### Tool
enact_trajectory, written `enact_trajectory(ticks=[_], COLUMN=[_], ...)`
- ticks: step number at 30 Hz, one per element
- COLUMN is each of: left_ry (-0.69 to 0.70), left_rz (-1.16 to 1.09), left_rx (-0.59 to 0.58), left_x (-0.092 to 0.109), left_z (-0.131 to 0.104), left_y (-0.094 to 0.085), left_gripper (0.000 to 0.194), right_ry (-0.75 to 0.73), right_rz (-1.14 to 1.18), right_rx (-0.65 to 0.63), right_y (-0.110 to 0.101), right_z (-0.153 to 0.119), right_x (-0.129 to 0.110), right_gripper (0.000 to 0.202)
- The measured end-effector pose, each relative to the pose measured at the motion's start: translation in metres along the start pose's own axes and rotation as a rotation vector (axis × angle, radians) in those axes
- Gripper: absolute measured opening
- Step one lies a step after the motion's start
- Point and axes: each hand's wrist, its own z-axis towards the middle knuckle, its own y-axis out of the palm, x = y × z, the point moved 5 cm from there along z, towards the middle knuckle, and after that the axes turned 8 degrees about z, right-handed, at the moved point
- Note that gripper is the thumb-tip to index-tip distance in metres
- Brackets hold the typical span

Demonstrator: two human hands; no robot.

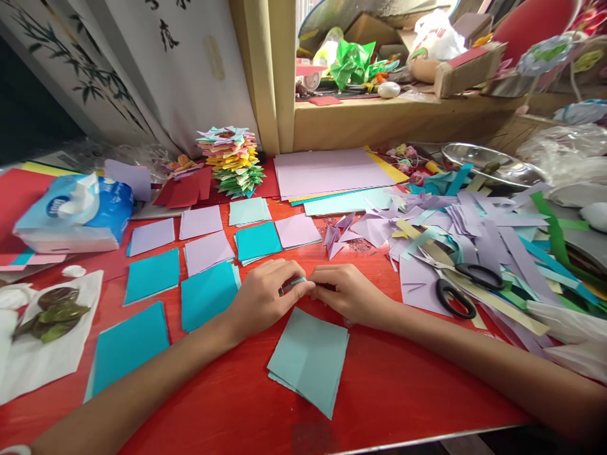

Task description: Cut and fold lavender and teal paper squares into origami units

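My left hand (270, 287) is closed around a small folded light-teal paper (298, 281), of which only a sliver shows between thumb and fingers. My right hand (348, 289) meets it with fingertips pinched at the paper's right end; the fingers cover most of it. Just below lies a stack of light-teal paper squares (310, 360), turned at an angle. Beyond the hands rest folded purple paper pieces (337, 237). To the left, stacks of teal squares (208, 296) and purple squares (208, 251) are laid out in rows.
Black-handled scissors (455, 298) lie open at the right, amid heaped paper strips (512, 253). Behind stand a layered folded-paper tower (232, 161) and large purple sheets (327, 174). A tissue pack (76, 212) sits left, a metal bowl (493, 164) back right. The red table's edge (427, 439) runs in front.
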Motion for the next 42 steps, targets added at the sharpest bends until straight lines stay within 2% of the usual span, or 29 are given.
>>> enact_trajectory(ticks=[8, 10, 14, 16, 20, 22, 28, 34, 37, 39, 42], left_ry=[0.117, 0.077, -0.109, -0.157, -0.086, -0.079, -0.285, -0.271, -0.247, -0.264, -0.342], left_rz=[0.001, -0.009, -0.071, -0.104, -0.042, -0.048, -0.216, -0.209, -0.208, -0.186, -0.191], left_rx=[0.025, 0.010, -0.026, -0.025, 0.035, 0.026, -0.046, -0.021, -0.011, 0.001, 0.094], left_x=[0.007, 0.005, -0.004, -0.007, -0.004, -0.004, -0.012, -0.012, -0.010, -0.011, -0.016], left_z=[-0.002, -0.001, 0.000, 0.000, -0.001, -0.001, -0.001, -0.004, -0.004, -0.002, -0.001], left_y=[-0.002, -0.001, 0.000, 0.000, -0.004, -0.004, -0.001, -0.004, -0.004, -0.004, -0.008], left_gripper=[0.020, 0.020, 0.022, 0.023, 0.021, 0.020, 0.024, 0.027, 0.029, 0.031, 0.029], right_ry=[-0.093, -0.066, 0.146, 0.220, 0.228, 0.228, 0.272, 0.285, 0.249, 0.259, 0.362], right_rz=[0.023, 0.063, 0.186, 0.228, 0.205, 0.213, 0.311, 0.253, 0.312, 0.407, 0.600], right_rx=[-0.076, -0.066, -0.016, 0.001, -0.025, -0.038, 0.002, -0.151, -0.212, -0.180, -0.006], right_y=[0.003, 0.001, -0.003, -0.004, -0.003, -0.003, -0.005, 0.001, 0.004, 0.002, -0.005], right_z=[0.000, 0.000, -0.001, 0.000, 0.001, 0.001, -0.002, -0.002, -0.002, -0.002, 0.000], right_x=[-0.007, -0.007, 0.003, 0.005, 0.004, 0.004, 0.010, 0.007, 0.003, 0.004, 0.012], right_gripper=[0.025, 0.023, 0.027, 0.029, 0.030, 0.031, 0.033, 0.037, 0.040, 0.038, 0.038])
